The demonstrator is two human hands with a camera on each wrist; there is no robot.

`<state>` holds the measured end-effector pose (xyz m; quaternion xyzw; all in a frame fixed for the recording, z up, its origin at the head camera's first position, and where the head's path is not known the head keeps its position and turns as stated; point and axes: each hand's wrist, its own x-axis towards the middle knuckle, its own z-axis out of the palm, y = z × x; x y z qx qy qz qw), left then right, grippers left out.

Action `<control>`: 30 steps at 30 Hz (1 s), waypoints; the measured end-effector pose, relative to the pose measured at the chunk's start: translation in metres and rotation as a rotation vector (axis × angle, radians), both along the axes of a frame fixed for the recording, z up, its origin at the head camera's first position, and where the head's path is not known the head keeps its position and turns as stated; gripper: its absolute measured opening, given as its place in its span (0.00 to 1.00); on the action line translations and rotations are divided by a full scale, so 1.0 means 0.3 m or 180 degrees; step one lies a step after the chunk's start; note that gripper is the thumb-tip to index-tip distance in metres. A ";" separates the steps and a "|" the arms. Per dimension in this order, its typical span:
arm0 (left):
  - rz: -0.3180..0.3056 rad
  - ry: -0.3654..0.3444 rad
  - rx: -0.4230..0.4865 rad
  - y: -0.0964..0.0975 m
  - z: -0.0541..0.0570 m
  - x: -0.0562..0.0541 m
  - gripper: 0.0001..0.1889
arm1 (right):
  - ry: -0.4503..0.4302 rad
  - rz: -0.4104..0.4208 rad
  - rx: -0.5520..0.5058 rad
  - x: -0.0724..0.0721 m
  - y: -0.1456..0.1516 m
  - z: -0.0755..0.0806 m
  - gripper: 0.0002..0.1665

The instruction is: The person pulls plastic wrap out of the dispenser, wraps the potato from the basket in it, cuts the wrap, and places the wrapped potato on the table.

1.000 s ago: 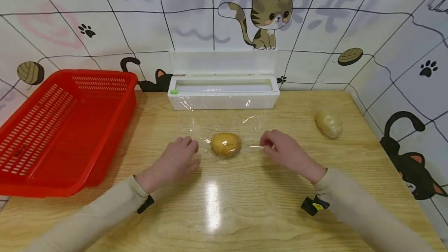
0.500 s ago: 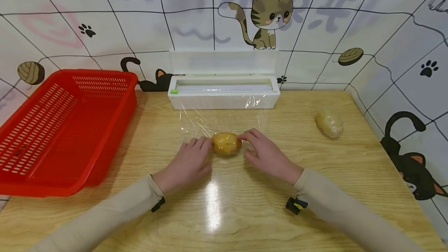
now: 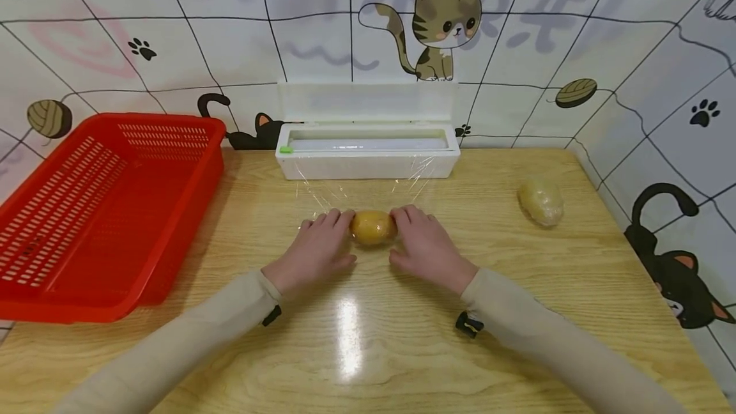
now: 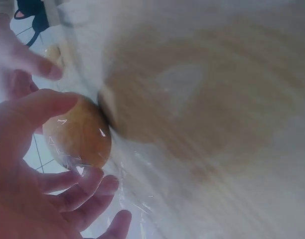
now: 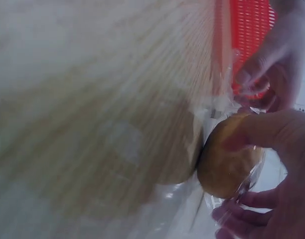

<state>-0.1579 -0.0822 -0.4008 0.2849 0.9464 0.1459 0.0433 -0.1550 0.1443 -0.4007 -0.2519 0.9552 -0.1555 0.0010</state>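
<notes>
A yellow potato [image 3: 372,229] under clear cling film [image 3: 368,195] lies mid-table. From its left end my left hand [image 3: 316,249] holds it, and my right hand [image 3: 430,246] grips the right end. In the left wrist view the thumb lies over the potato [image 4: 82,137] and the fingers curl at its other side, against the film. The right wrist view has the right thumb across the potato [image 5: 225,164], fingers bent around the film-covered far side. The film runs back to a white dispenser box [image 3: 368,166] with its lid raised.
At the left stands a red perforated basket [image 3: 146,273]. Another potato [image 3: 540,201], wrapped in film, lies on the wooden table [image 3: 517,356] at the right. A cat-patterned wall covering [image 3: 316,43] rises behind the dispenser and along the right side.
Both hands have come inward from either side and taken hold of the potato's ends. It has shifted slightly toward the dispenser, and the film has drawn into creases between them.
</notes>
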 end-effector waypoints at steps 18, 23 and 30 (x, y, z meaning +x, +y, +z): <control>0.0015 -0.0284 -0.0189 0.002 -0.009 -0.058 0.40 | -0.0154 -0.0160 -0.0037 -0.053 -0.015 -0.025 0.35; 0.0068 -0.0392 0.0082 -0.018 -0.023 -0.056 0.37 | -0.0093 -0.0075 -0.0082 -0.057 0.008 -0.040 0.32; -0.0050 -0.0242 0.0285 -0.065 -0.025 -0.042 0.25 | -0.0021 0.0189 -0.0172 -0.077 0.037 -0.050 0.25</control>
